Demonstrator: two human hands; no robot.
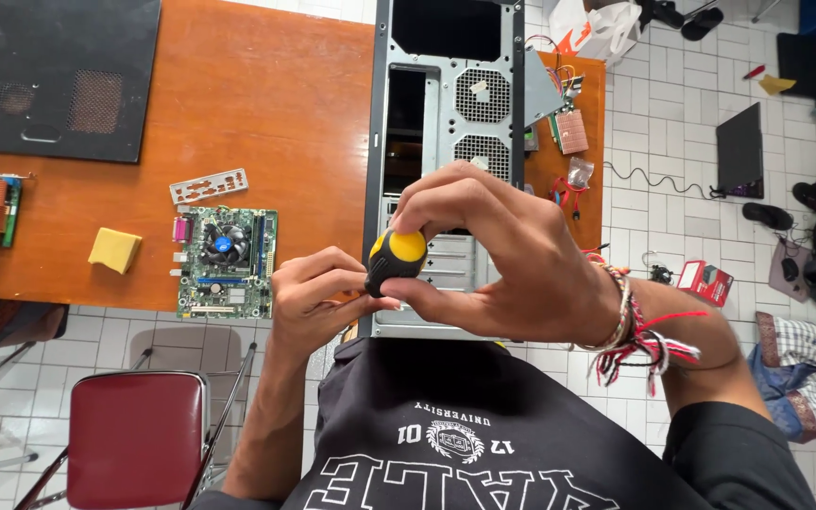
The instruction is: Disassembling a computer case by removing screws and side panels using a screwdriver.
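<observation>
My right hand [502, 255] is wrapped around the yellow-and-black handle of a screwdriver [393, 260], held close to me over the near end of a grey computer case [446, 104]. My left hand [318, 297] pinches the lower part of the same screwdriver handle from the left; the shaft is hidden behind the fingers. The case lies on its side on an orange table [266, 104], its fan grilles facing up. Red and white thread bracelets circle my right wrist.
A green motherboard [226, 262] with a fan lies left of the case, beside a metal port plate [209, 186] and a yellow sponge [114, 249]. A black side panel [54, 76] lies far left. A red chair [134, 439] stands below. Another person's legs show at the right.
</observation>
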